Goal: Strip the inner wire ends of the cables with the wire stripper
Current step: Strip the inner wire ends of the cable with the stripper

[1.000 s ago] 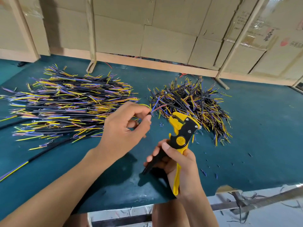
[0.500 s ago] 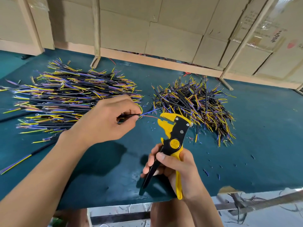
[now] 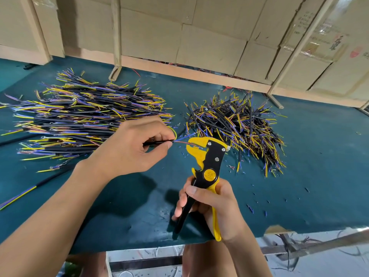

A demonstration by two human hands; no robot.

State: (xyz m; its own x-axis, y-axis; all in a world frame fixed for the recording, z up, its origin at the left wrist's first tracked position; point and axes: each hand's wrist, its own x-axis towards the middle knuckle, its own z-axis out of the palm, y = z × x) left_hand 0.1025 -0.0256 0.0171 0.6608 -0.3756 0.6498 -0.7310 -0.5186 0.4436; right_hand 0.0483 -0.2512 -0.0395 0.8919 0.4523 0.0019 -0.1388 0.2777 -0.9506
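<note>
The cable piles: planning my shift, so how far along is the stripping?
Done cannot be judged; insulation scraps on the mat suggest earlier stripping. In hand: the left hand pinches one cable, its red wire at the wire stripper held by the right hand. Left: two large piles.

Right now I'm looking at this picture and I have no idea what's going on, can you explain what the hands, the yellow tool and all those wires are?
There is no machine here: a person works with bare hands, filmed by one wide camera on their head, looking down at a green-covered workbench. The left hand pinches a black cable whose thin coloured inner wires point into the head of a yellow and black wire stripper. The right hand grips the stripper's handles. A big heap of cables lies on the left, a smaller heap on the right, and small insulation scraps dot the cloth. Cardboard boxes stand behind.
</note>
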